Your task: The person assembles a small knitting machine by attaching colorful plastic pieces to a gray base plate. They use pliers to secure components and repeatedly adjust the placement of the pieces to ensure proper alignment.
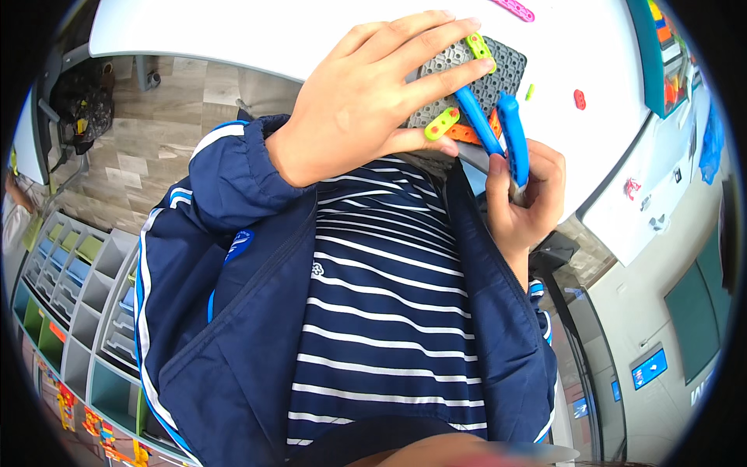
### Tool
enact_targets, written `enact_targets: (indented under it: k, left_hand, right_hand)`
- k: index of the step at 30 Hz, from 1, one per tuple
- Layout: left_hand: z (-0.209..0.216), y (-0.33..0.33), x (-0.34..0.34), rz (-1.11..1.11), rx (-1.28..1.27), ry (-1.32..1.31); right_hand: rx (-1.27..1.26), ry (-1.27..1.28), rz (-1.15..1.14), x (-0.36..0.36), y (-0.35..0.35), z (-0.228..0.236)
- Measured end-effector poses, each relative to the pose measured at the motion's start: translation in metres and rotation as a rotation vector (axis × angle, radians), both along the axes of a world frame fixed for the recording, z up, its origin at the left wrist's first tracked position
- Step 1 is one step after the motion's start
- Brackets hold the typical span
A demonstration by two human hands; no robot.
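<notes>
My left hand [373, 101] reaches over a grey perforated plate [510, 66], fingers spread and stretched out. Its fingertips rest at a lime green strip [481, 51] with red pegs on the plate. The thumb is beside a second lime green strip [442, 124] and an orange strip [462, 135] at the plate's near edge. My right hand [533, 194] is closed round the metal end of what look like pliers, whose blue handles [512, 132] point away from me. One handle's end is close under my left index finger. The tool's jaws are hidden in my right hand.
On the white table [233, 31] lie a small red piece [580, 100], a small green piece [530, 92] and a pink strip [513, 9]. A teal bin [650, 58] with colourful parts stands at the right. Shelves with trays [78, 265] are at the left.
</notes>
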State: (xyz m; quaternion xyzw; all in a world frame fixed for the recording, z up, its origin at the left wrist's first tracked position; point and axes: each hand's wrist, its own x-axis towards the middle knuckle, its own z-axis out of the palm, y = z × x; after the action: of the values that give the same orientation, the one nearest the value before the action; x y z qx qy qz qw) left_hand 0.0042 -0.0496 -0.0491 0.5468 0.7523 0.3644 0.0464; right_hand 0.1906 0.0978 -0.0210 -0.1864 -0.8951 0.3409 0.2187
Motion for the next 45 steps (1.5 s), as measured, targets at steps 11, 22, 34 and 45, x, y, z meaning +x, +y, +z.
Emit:
enact_targets:
  k: [11, 22, 34, 45]
  left_hand:
    - [0.007, 0.003, -0.01, 0.038, 0.049, -0.221]
    - [0.018, -0.007, -0.047, 0.435, 0.076, 0.147]
    - [0.015, 0.016, -0.01, 0.032, -0.002, 0.04]
    - [0.019, 0.02, -0.029, -0.118, 0.162, -0.115]
  right_hand:
    - [-0.067, 0.122, -0.207, -0.001, 0.017, 0.009]
    - [-0.069, 0.087, -0.23, -0.019, 0.027, 0.022]
    - [0.12, -0.053, -0.04, -0.041, 0.064, 0.045]
    - [0.138, -0.053, -0.051, -0.047, 0.069, 0.045]
